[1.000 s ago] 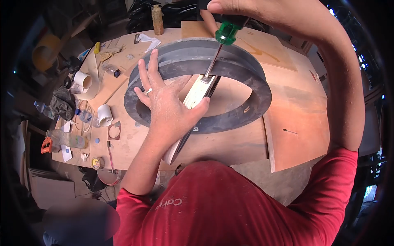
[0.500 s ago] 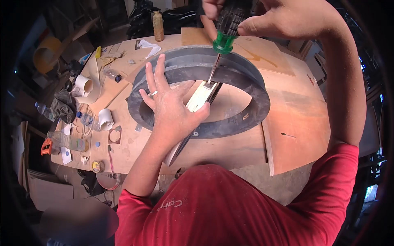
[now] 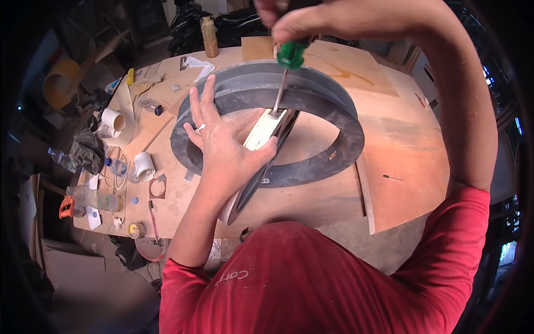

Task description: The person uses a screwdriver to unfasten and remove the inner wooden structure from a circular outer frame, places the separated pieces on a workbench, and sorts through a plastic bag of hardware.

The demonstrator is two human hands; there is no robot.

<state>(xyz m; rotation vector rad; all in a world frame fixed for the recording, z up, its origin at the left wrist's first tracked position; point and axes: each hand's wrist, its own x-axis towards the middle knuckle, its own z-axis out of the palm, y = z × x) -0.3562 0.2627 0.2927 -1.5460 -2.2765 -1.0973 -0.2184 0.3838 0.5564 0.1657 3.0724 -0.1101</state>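
Observation:
A large dark grey ring (image 3: pixel 328 106) lies on the wooden table, and a narrow bar with a pale wooden top (image 3: pixel 261 131) slants across its near side. My left hand (image 3: pixel 225 136) steadies this bar between thumb and palm, with the other fingers spread over the ring. High in the view, my right hand (image 3: pixel 314 22) is wrapped round the handle of a screwdriver (image 3: pixel 290 54) with a green collar. Its metal shaft points down, and the tip meets a small metal piece (image 3: pixel 274 113) at the bar's far end. My right fingertips are partly cut off and blurred.
On the left of the table are white pipe pieces (image 3: pixel 144 166), plastic bottles (image 3: pixel 114 202), an orange-handled saw (image 3: pixel 67 206) and a small tin (image 3: pixel 136 229). A brown-stained bottle (image 3: pixel 209 38) stands at the back. A small dark tool (image 3: pixel 392 177) lies on the right-hand board.
My right hand has shifted left and turned over the screwdriver handle, now covering its black part. The screwdriver stands slightly more upright. My left hand keeps its place on the bar.

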